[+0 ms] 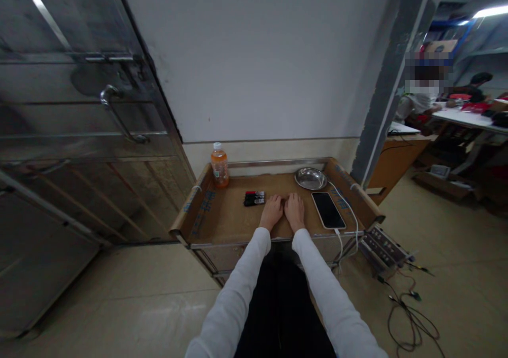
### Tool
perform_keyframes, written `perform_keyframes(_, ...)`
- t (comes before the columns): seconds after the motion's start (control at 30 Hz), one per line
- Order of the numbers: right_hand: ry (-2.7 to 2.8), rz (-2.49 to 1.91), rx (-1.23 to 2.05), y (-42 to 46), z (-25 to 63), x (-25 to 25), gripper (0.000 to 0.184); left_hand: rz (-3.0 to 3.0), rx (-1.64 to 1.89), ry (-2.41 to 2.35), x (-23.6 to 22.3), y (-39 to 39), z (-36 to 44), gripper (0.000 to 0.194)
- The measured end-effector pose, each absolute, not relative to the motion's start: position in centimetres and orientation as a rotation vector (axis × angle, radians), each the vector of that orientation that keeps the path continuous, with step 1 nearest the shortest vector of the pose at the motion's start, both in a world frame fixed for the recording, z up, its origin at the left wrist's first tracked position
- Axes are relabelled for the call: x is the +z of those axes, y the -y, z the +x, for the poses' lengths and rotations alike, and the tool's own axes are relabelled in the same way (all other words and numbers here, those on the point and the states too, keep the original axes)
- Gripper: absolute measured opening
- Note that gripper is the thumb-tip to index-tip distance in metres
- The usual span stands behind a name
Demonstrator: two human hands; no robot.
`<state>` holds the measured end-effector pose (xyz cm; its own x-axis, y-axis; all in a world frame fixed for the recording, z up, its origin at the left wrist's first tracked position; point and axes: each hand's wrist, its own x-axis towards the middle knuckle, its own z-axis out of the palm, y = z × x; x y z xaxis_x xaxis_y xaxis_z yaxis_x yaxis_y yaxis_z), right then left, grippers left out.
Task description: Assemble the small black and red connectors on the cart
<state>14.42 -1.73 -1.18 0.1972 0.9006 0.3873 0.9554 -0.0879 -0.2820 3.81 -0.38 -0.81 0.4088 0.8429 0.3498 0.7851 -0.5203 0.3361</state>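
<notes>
My left hand (pixel 272 211) and my right hand (pixel 294 210) rest palm down, side by side, on the cardboard-lined cart top (pixel 226 220). Their fingers lie stretched forward on the cardboard, and neither hand holds anything. Just left of my left hand is a small row of marker pens (pixel 254 199), black with some red. To the right of my right hand lies a smartphone (pixel 328 210), screen up and dark, with a white cable (pixel 338 238) plugged into its near end. A shiny round metal dish (pixel 310 179) sits at the back right.
A bottle of orange drink (pixel 219 166) stands upright in the cart's back left corner. Cardboard-covered sides edge the cart. A metal door (pixel 79 109) is at left. On the floor at right are a power unit (pixel 384 249) and tangled cables (pixel 415 321). A person (pixel 416 104) sits beyond the doorway.
</notes>
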Motion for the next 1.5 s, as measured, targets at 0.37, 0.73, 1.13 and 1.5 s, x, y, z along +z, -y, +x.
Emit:
perform_keyframes(0.37,1.737,-2.016,-0.197,1.9,14.37,-1.09,0.023,2.486,0.814,-1.407,-1.08,0.48,3.39,0.03)
perform_keyframes(0.73,1.745,-2.035,-0.199,1.91,14.37,-1.16,0.023,2.449,0.797,-1.415,-1.1,0.3,3.35,0.032)
perform_keyframes(1.13,1.752,-2.043,-0.192,1.97,14.36,-1.03,0.023,2.448,0.816,-1.396,-1.33,0.16,3.3,0.031)
perform_keyframes(1.5,1.738,-2.011,-0.185,1.9,14.4,-1.22,0.023,2.458,0.799,-1.424,-0.8,0.61,3.32,0.032)
